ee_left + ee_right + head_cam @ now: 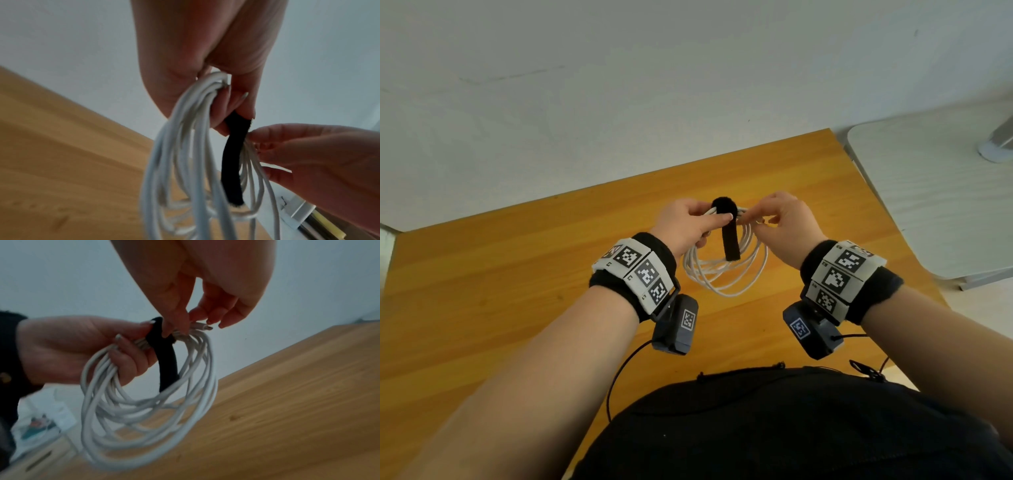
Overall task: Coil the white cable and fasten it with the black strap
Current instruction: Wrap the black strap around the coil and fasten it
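Wood-grain table (482, 308) fills the lower part of the head view, and both hands work in the air above its far right corner, clear of the surface. The white cable (722, 274) is already gathered into a loose bundle of loops hanging from the hands. Left hand (688, 226) has its fingers curled round the top of the bundle, thumb pressing the black strap (730, 240) against the strands. Right hand (787, 226) pinches the gathered cable just beside the strap, its fingertips (174, 327) touching the black band. The strap is draped over the top of the bundle, one tail hanging down through the loops.

Coiling looks finished; fastening is the step in hand. The next move likely calls for taking the hanging tail, pulling it snug round the strands and pressing it onto itself, while the left hand keeps the loops from springing apart.
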`<control>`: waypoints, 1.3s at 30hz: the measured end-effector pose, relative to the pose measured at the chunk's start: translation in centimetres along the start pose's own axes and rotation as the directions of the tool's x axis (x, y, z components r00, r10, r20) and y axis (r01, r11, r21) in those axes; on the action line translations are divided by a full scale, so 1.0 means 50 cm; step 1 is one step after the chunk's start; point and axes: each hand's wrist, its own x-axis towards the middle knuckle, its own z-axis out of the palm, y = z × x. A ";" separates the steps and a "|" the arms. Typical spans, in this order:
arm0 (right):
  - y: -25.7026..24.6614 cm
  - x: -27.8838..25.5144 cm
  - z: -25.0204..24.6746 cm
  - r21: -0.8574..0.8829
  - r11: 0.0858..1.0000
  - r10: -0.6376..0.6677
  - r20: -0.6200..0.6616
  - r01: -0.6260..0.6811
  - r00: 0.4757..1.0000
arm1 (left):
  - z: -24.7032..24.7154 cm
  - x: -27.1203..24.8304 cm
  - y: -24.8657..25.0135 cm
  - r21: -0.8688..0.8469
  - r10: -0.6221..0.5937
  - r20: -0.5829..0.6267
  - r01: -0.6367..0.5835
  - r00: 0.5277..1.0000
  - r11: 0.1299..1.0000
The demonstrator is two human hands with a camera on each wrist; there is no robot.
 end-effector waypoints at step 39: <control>0.033 0.031 -0.007 0.462 0.649 0.489 0.356 -0.604 0.797 | 0.020 -0.030 0.015 0.377 0.234 0.262 -0.323 0.936 0.868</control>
